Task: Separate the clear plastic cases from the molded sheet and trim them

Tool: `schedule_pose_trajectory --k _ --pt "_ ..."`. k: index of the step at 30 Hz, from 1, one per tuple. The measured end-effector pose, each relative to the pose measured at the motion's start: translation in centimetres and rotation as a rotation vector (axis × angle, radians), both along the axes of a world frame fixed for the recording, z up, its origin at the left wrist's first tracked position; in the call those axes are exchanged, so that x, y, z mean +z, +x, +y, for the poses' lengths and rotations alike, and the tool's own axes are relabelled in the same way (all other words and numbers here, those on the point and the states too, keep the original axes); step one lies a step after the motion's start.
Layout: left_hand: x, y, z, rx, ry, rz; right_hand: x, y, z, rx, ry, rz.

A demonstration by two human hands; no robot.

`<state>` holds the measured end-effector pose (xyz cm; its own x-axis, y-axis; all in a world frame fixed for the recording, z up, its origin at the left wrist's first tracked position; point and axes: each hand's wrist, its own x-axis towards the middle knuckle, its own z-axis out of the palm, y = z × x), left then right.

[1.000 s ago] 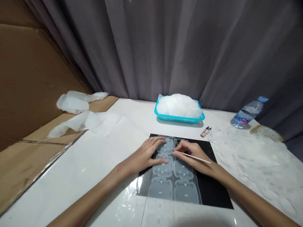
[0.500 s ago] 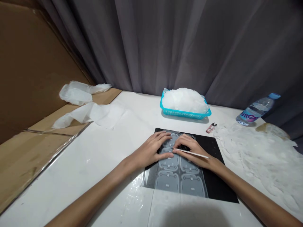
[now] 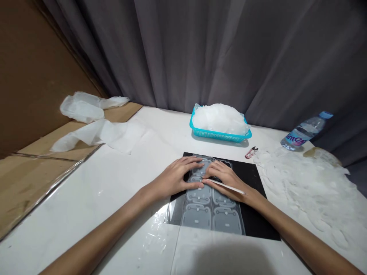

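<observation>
A translucent grey sheet of rounded rectangular moulded shapes (image 3: 196, 217) lies on a black mat (image 3: 259, 225). My left hand (image 3: 180, 173) rests on the sheet's upper left part, fingers and thumb spread apart. Across from it, my right hand (image 3: 225, 179) pinches a thin white pen-like stick (image 3: 229, 187) between thumb and fingers. The stick's tip end points at the sheet close to my left thumb; its back end slants over my right hand toward the wrist. My hands cover the upper middle of the sheet.
Behind the mat stands a blue basket (image 3: 220, 135) heaped with white sheet material. Small thread snips (image 3: 251, 152) lie right of it. A water bottle (image 3: 305, 131) and a spread of white translucent scraps (image 3: 309, 191) are on the right. Cardboard (image 3: 43, 173) with white film pieces (image 3: 83, 109) lies left.
The whole scene has shifted slightly left and up in the view. Both hands keep nearly the same pose on the sheet, the stick still in my right hand.
</observation>
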<state>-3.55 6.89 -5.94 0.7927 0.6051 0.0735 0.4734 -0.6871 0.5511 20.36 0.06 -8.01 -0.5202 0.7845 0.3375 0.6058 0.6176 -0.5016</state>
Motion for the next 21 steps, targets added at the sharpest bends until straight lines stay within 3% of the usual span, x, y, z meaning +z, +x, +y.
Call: schedule_pose_trajectory --k 9,21 --pt "-0.4 0.0 -0.1 0.018 0.047 0.02 0.3 -0.6 -0.4 -0.015 0.222 -0.185" --pt "-0.7 0.0 0.1 0.029 -0.052 -0.049 0.3 -0.8 0.2 -0.053 0.247 -0.243"
